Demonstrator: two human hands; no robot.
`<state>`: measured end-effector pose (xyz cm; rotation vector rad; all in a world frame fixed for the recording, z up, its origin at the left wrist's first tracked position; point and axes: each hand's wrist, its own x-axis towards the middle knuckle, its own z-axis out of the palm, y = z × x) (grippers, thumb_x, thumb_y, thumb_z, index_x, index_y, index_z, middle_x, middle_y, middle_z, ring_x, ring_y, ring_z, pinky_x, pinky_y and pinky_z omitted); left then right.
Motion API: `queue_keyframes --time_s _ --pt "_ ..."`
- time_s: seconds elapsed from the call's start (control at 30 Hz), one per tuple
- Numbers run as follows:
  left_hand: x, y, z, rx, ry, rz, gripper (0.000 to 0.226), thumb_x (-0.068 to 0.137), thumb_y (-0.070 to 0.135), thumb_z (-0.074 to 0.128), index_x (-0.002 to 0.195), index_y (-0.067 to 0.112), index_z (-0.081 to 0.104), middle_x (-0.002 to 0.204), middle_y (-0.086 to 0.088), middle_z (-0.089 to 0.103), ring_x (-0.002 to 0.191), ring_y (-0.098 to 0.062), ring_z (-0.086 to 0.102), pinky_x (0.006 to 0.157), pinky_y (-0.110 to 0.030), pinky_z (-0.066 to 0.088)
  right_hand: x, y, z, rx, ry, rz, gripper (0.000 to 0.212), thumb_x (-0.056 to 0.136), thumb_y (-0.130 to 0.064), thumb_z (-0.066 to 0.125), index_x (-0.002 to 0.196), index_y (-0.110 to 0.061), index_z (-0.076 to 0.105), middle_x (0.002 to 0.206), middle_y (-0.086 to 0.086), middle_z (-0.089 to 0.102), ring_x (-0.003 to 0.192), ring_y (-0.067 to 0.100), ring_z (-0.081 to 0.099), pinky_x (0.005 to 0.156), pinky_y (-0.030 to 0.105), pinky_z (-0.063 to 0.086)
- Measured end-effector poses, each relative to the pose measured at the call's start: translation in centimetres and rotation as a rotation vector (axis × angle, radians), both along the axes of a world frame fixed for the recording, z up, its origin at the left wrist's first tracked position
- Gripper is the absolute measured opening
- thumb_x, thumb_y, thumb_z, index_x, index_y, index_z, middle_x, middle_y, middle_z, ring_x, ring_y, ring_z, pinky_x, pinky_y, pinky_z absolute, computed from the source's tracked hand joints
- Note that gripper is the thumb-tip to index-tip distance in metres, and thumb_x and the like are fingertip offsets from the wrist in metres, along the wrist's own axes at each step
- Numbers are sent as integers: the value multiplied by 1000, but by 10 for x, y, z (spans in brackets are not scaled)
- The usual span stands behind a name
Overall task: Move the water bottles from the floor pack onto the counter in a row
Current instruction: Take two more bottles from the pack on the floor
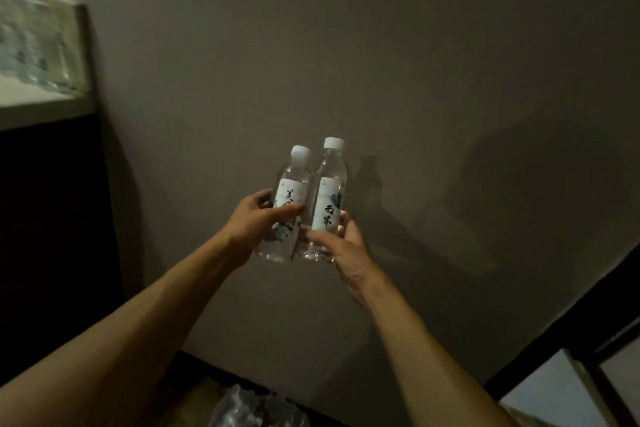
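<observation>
Two clear water bottles with white caps and white labels are held up side by side in front of a grey wall. My left hand grips the left bottle round its label. My right hand grips the right bottle near its lower half. Both bottles are upright, tilted slightly, and they touch each other. The floor pack, crumpled clear plastic wrap, shows at the bottom edge below my arms. The light counter lies at the left edge, with blurred bottles standing on it.
A dark cabinet front runs under the counter on the left. A dark-framed glass panel sits at the lower right. The grey wall fills the middle, with shadows of the bottles and arms on it.
</observation>
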<state>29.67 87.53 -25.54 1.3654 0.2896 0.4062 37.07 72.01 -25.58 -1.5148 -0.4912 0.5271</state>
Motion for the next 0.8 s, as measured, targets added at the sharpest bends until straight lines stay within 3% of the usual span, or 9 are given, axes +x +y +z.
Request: queue_keyframes --time_s 0.13,0.2,0.43,0.6,0.7,0.8 --pt "-9 21 40 73 -86 14 36 82 15 73 115 13 60 104 -9 71 81 -16 74 57 -24 56 -10 27 42 57 -119 -53 43 75 -14 78 104 -30 50 102 6 68 95 24 70 83 44 59" --pt "-17 37 56 101 -109 13 35 82 15 73 114 16 58 105 -8 70 80 -13 73 58 -23 56 -16 43 57 38 -199 -75 46 74 -19 81 108 -27 51 102 4 69 95 22 70 82 43 60" --pt "-74 109 89 189 -170 96 43 80 16 77 118 14 57 105 -7 70 84 -13 73 62 -21 56 -55 121 85 32 -388 -82 43 67 -37 84 94 -33 51 98 -1 69 92 18 70 80 41 60" --pt "-120 159 90 164 -211 231 46 77 14 79 118 10 59 106 -11 71 88 -16 73 68 -21 56 -91 184 92 34 -444 -85 62 49 -63 79 96 -29 55 100 -2 71 93 17 69 83 43 58" --pt "-144 182 91 180 -228 252 49 78 11 78 122 8 58 108 -12 71 93 -19 72 73 -25 57 -108 210 91 29 -456 -74 61 54 -60 79 100 -29 55 101 -3 70 93 17 68 83 42 58" --pt "-163 199 96 192 -230 244 44 81 5 73 121 11 58 107 -13 70 95 -25 71 79 -33 58 -124 228 94 33 -481 -50 51 66 -46 81 104 -26 53 99 -2 69 92 16 68 79 38 59"
